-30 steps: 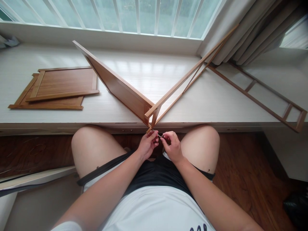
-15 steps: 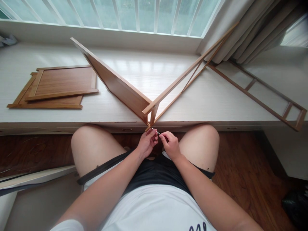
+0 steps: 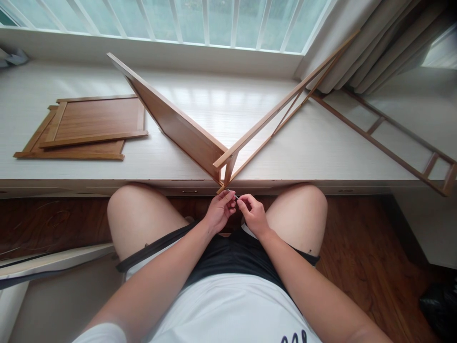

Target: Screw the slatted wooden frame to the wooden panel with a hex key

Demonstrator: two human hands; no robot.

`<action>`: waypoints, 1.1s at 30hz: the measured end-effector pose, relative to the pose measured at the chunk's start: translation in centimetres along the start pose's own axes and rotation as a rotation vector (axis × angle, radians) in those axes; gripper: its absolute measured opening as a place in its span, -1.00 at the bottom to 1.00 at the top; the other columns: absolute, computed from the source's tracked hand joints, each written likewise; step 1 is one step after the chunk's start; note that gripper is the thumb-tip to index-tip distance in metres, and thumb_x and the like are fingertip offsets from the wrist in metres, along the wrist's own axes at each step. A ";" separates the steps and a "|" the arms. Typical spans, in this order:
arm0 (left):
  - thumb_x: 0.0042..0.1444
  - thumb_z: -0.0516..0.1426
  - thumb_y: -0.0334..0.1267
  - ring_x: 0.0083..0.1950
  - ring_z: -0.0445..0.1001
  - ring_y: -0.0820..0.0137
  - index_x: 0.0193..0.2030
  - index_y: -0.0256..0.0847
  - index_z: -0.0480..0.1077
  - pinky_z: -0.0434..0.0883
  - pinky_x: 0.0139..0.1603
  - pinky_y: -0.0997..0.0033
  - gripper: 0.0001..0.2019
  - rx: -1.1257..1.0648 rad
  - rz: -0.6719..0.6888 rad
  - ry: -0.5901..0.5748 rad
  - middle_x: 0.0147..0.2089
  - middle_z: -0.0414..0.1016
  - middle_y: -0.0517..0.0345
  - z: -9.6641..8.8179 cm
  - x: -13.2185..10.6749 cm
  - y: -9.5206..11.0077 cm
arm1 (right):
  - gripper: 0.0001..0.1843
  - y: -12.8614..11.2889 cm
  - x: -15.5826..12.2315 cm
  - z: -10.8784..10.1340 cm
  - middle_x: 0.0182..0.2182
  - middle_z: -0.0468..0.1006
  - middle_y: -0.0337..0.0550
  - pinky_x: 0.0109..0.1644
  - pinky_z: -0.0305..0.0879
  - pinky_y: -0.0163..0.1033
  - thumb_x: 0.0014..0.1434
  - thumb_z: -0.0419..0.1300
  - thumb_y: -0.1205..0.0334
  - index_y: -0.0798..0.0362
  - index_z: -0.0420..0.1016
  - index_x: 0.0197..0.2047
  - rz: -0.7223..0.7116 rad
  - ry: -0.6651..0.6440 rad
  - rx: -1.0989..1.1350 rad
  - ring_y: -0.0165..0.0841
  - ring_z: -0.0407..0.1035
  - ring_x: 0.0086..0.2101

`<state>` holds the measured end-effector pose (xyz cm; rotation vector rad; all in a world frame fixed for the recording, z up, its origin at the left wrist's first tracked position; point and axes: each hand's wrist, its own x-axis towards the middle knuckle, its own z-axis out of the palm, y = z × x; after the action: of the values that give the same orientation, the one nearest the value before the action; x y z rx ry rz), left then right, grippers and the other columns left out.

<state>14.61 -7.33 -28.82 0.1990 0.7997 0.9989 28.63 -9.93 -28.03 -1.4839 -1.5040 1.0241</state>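
A thin metal rod (image 3: 236, 196) runs from the corner of the wood pieces towards my right hand (image 3: 253, 213), which pinches its near end between thumb and fingertips. Close beside it, my left hand (image 3: 220, 210) is closed, its thumb and fingertips around the rod's far part, just below the corner; the exact grip is partly hidden. At that corner a brown wooden panel (image 3: 178, 128) and a slim wooden frame (image 3: 264, 126) meet in a V, both standing on edge. Their lower ends reach over the front edge of the white surface.
Two framed wooden panels (image 3: 96, 119) lie stacked at the left on the white countertop (image 3: 171, 88). A ladder-like wooden frame (image 3: 374, 143) lies to the right, its end past the edge. Behind are a barred window (image 3: 217, 24) and a grey curtain (image 3: 371, 52). My knees touch the drawer front.
The view has shifted slightly, moving the scene a little right. Both hands stay at the corner, with the rod still between them; the wood pieces hold their positions.
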 end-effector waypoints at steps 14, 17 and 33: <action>-0.10 0.42 -0.21 -0.46 0.29 0.62 -0.18 -0.29 0.49 0.19 -0.56 0.64 -0.63 -0.008 0.004 0.006 -0.38 0.34 0.25 -0.3 0.0 -0.1 | -0.76 0.5 -0.2 0.2 -0.38 0.47 -0.28 -0.29 0.29 -0.28 0.29 0.15 0.15 -0.01 0.35 0.00 -0.119 0.119 -0.067 -0.42 0.34 -0.44; -0.09 0.42 -0.23 -0.46 0.29 0.62 -0.17 -0.29 0.50 0.19 -0.56 0.63 -0.64 0.001 0.009 0.011 -0.37 0.34 0.26 -0.3 0.0 -0.1 | -0.77 0.6 -0.2 0.2 -0.38 0.46 -0.28 -0.27 0.30 -0.28 0.30 0.15 0.17 -0.01 0.34 0.01 -0.138 0.133 -0.080 -0.42 0.34 -0.42; -0.06 0.40 -0.22 -0.47 0.27 0.62 -0.17 -0.30 0.52 0.17 -0.56 0.63 -0.67 0.005 0.048 0.010 -0.41 0.32 0.26 -0.3 -0.2 -0.2 | -0.80 0.8 -0.5 0.3 -0.37 0.47 -0.23 -0.23 0.34 -0.26 0.29 0.15 0.21 -0.02 0.38 -0.01 -0.249 0.148 -0.187 -0.40 0.36 -0.41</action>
<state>14.44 -7.65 -29.06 0.2183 0.8094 1.0437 28.67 -10.40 -28.91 -1.4202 -1.6624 0.6280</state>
